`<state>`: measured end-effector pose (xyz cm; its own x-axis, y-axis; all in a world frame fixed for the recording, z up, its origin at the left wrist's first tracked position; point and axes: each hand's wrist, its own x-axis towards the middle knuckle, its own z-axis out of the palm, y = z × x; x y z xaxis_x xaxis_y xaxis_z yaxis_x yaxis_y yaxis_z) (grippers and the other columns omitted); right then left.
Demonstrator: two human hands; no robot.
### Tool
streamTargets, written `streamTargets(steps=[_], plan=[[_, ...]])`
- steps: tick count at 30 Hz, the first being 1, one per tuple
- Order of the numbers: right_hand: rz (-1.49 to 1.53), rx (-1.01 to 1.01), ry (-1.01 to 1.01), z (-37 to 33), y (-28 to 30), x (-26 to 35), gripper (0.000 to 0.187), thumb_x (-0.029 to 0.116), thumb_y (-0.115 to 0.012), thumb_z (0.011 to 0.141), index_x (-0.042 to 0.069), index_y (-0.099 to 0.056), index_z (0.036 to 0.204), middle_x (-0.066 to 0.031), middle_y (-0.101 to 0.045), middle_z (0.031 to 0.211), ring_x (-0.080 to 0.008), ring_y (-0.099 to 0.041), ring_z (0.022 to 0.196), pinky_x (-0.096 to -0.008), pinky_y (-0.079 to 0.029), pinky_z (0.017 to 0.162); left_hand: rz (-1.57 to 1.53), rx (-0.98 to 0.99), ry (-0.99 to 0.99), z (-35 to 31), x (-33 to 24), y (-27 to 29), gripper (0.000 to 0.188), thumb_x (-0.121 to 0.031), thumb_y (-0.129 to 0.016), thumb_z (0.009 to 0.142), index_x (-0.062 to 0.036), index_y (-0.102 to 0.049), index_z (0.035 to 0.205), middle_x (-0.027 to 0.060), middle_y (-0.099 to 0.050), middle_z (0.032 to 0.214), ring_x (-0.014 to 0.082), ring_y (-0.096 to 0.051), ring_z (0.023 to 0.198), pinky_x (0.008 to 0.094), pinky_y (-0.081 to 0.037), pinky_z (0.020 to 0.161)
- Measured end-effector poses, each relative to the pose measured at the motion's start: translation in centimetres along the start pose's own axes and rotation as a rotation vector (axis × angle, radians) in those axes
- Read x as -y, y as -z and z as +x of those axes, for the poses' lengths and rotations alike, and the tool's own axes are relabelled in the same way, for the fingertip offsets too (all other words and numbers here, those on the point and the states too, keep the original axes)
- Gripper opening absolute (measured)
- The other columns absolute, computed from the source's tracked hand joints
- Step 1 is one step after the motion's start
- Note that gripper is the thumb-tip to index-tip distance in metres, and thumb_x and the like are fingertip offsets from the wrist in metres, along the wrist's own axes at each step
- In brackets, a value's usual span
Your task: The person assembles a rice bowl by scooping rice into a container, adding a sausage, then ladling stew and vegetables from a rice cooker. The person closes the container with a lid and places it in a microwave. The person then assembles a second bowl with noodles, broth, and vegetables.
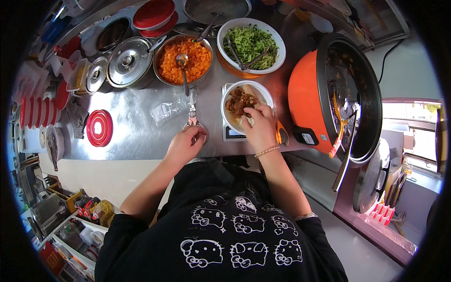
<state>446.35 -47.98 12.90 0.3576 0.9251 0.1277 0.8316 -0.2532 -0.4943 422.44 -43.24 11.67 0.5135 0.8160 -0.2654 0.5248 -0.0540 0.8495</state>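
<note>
My left hand (184, 142) is closed on the handles of a pair of scissors (192, 113) that lie on the steel counter (141, 131). My right hand (260, 126) rests on the near rim of a white bowl (266, 94), fingers touching the food inside. The bowl holds brown meat (238, 101) on something pale and stands on a small kitchen scale (231, 134). A bead bracelet circles my right wrist.
Behind stand a metal bowl of diced carrot (184, 60) with a spoon, a white bowl of green shreds (251, 44) with tongs, lidded pots (128, 62), red lids (99, 128). A large orange rice cooker (329, 94) stands open at right with a paddle inside.
</note>
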Motion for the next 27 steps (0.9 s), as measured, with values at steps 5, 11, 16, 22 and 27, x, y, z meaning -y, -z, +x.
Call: streamTargets(steps=[5,11,16,22,27], plan=[[0.036,0.028,0.015,-0.5,-0.1,-0.1,0.020,0.017,-0.072,0.079,0.010,-0.069,0.097,-0.0134,-0.057,0.103,-0.0322,-0.059,0.094,-0.0391,-0.050,0.082,0.006,-0.017,-0.025,-0.3,0.4,-0.5,0.013,-0.015,-0.060,0.087,-0.0072,-0.064,0.097,0.0104,-0.062,0.089,0.0242,-0.061,0.071,0.0347,-0.050,0.068],[0.088,-0.007,-0.015,-0.6,0.3,0.1,0.020,0.018,-0.073,0.078,0.012,-0.069,0.097,-0.0117,-0.058,0.100,-0.0308,-0.061,0.092,-0.0392,-0.050,0.079,0.004,-0.016,-0.039,-0.5,0.6,-0.6,0.018,-0.007,-0.059,0.087,-0.0026,-0.064,0.103,0.0122,-0.061,0.091,0.0192,-0.058,0.068,0.0299,-0.046,0.064],[0.038,-0.057,0.092,-0.3,0.0,0.3,0.017,0.019,-0.074,0.077,0.012,-0.069,0.091,-0.0096,-0.057,0.097,-0.0298,-0.061,0.090,-0.0397,-0.050,0.078,0.030,-0.028,-0.061,-0.5,0.3,-0.8,0.017,-0.007,-0.059,0.087,-0.0023,-0.065,0.102,0.0121,-0.061,0.090,0.0192,-0.058,0.068,0.0300,-0.046,0.064],[0.002,-0.009,0.115,-1.4,0.3,-0.5,0.017,0.019,-0.076,0.074,0.012,-0.070,0.088,-0.0066,-0.057,0.094,-0.0290,-0.060,0.085,-0.0401,-0.049,0.073,0.025,-0.024,0.006,-0.6,0.0,-0.7,0.013,-0.015,-0.060,0.087,-0.0081,-0.064,0.098,0.0103,-0.063,0.087,0.0249,-0.061,0.071,0.0347,-0.050,0.068],[-0.004,0.013,0.065,-2.0,-0.3,-1.1,0.014,0.019,-0.078,0.072,0.012,-0.070,0.082,-0.0047,-0.058,0.093,-0.0280,-0.060,0.084,-0.0388,-0.049,0.072,0.022,-0.022,-0.021,-0.5,0.0,-0.7,0.014,-0.015,-0.061,0.087,-0.0077,-0.064,0.098,0.0098,-0.063,0.087,0.0237,-0.060,0.071,0.0338,-0.050,0.067]])
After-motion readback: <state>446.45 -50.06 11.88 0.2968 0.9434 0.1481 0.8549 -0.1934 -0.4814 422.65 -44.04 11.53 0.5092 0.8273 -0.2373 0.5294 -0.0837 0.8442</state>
